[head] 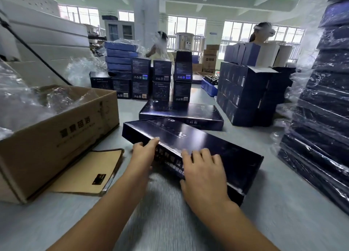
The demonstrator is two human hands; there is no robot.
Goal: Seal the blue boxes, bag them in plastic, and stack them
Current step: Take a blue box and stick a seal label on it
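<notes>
Blue box [198, 137] sits angled on the bench [273, 213]. My left hand [144, 152] has fingers straight on its near edge, and my right hand [204, 173] is flat on the lid. It's blurry, but neither seems to grip.

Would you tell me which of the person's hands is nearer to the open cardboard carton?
Left. The left hand touches the near edge of the blue box, just right of the cardboard carton; the right hand rests on the box farther right.
</notes>
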